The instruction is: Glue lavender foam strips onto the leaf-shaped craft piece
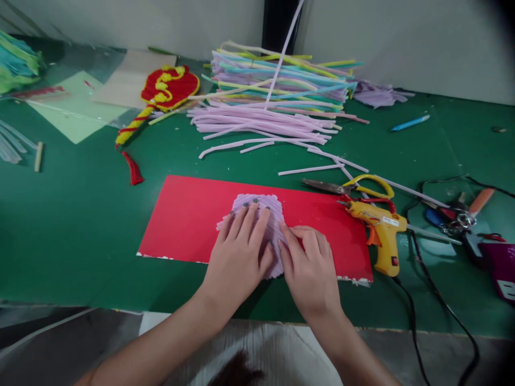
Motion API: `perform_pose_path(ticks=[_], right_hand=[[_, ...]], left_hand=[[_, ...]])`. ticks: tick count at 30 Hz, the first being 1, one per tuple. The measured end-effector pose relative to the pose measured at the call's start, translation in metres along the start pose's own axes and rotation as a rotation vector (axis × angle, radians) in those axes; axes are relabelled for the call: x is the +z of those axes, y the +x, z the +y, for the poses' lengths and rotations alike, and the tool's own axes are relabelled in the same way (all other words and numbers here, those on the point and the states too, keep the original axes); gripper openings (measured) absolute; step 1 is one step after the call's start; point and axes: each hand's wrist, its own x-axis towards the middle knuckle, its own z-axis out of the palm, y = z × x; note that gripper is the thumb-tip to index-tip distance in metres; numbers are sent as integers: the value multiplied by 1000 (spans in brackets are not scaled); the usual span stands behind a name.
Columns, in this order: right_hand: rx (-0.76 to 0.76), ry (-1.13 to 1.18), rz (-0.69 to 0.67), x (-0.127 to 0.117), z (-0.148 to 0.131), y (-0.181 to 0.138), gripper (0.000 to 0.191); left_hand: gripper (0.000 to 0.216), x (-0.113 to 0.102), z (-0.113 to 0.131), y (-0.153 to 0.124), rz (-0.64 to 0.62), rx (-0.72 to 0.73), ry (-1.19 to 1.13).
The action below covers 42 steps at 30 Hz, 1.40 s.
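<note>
A lilac panel of pipe cleaners (263, 202) laid side by side rests on a red card (185, 214) near the table's front edge. My left hand (243, 244) lies flat over the panel, fingers stretched out and pressing on it. At the panel's right edge, my right hand (308, 257) has its fingers bent, with thumb and index finger touching the edge. Part of the panel is hidden under both hands. A yellow glue gun (382, 230) and yellow-handled scissors (350, 186) lie just to the right, overlapping the card.
Behind the card lies a bundle of lilac pipe cleaners (265, 120), with a mixed-colour pile (281, 78) beyond. A red and yellow fan (171, 88) with a tassel is at back left. A blue pen (410, 123), keys (462, 217) and black cord (418, 252) are on the right.
</note>
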Motion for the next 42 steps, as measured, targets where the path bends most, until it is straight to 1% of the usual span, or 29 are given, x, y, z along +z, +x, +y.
perform_pose_path(ticks=[8,16,21,29,37,40,42], right_hand=[[4,4,-12,0,0,-1,31],[11,14,4,0,0,0,30],[4,17,-3,0,0,0,30],[59,105,8,2,2,-2,33],[57,88,8,-1,-1,0,31],[84,101,10,0,-2,-1,31],[107,128,34,1,0,-1,33]], left_hand=[[45,-4,1,3,-42,-9,3],[44,-2,-1,3,-22,19,4],[46,-1,-1,1,-36,21,17],[46,-1,0,1,-36,14,11],[46,-1,0,1,-42,11,3],[46,0,-1,1,-47,8,-6],[47,0,-1,0,-50,5,-17]])
